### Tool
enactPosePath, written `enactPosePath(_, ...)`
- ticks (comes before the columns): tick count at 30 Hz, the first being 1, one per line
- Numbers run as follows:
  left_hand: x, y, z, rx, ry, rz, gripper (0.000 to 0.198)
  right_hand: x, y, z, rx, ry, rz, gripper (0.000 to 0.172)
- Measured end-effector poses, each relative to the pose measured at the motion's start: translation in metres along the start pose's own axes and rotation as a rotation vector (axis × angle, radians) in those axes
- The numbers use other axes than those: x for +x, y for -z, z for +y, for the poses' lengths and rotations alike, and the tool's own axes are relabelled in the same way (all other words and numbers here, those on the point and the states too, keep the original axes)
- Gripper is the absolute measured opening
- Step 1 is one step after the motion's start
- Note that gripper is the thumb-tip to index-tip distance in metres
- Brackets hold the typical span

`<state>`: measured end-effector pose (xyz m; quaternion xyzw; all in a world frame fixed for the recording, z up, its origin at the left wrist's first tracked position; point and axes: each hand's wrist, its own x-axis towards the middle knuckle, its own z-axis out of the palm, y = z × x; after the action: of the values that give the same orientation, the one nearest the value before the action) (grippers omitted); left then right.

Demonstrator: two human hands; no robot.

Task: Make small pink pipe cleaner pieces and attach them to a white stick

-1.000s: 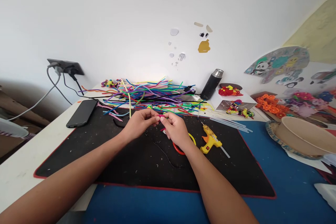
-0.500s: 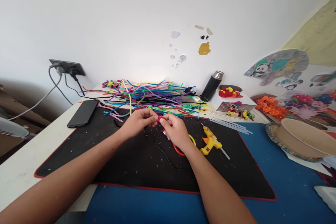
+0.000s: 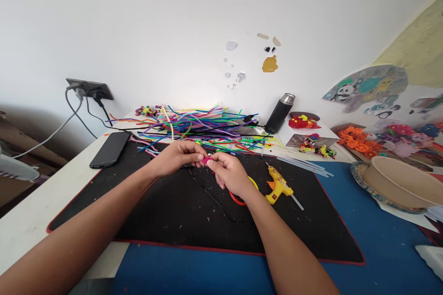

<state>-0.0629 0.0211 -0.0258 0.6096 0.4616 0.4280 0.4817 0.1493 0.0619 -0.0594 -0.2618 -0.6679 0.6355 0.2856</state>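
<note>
A small magenta pipe-cleaner piece (image 3: pixel 206 160) is pinched between both sets of fingertips, above the black mat (image 3: pixel 166 221). My left hand (image 3: pixel 182 157) grips it from the left, thumb against forefinger. From the right, my right hand (image 3: pixel 230 171) has its thumb and fingers closed on the same piece; its exact shape is mostly covered by the fingers. Partly hidden under my right hand lie scissors with red and yellow handles (image 3: pixel 255 183). A yellow glue gun (image 3: pixel 277 186) with a glue stick in its back rests to the right of that hand.
Behind the hands lies a heap of coloured pipe cleaners (image 3: pixel 200 122). A phone (image 3: pixel 110 150) is at the left, a black flask (image 3: pixel 279 113) at the back. Clear glue sticks (image 3: pixel 304 166) and a large bowl (image 3: pixel 401 179) are at the right. A thin black cable (image 3: pixel 214 199) crosses the mat.
Both hands have shifted slightly down with the magenta piece, and the fingers have turned a little around it. The things on the mat stay where they were.
</note>
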Motion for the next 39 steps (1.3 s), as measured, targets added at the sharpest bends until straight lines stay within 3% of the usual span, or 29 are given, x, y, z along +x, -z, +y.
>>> enactPosePath(29, -0.0053, 0.0063, 0.0009, 0.146, -0.046, -0.026, 0.028, -0.0037, -0.0024, -0.0065, 0.071, -0.052, -0.086, 0.03)
enactPosePath(39, -0.005, 0.0013, -0.0027, -0.001, -0.026, -0.052, 0.028, -0.0043, -0.0025, -0.0069, 0.073, -0.05, -0.098, 0.029)
